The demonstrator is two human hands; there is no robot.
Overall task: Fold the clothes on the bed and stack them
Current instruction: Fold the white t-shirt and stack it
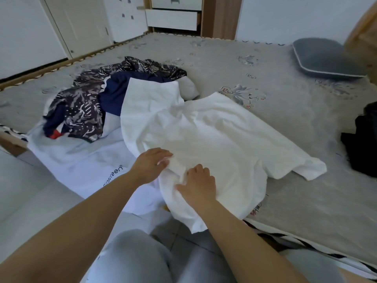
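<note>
A white T-shirt (206, 131) lay spread across the middle of the frame on the bed (285, 123). Both the left hand (152, 164) and right hand (199, 184) rested open, palms down, on its near edge.

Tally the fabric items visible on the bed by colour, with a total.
White: 2, the white T-shirt and the white printed garment
Navy: 1, the navy garment
Dark patterned: 1, the patterned garment
Black: 1, the black clothing
Grey: 1, the grey pillow
Total: 6

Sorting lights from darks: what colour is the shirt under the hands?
White, plain; the shirt shows clearly in the head view.
</note>
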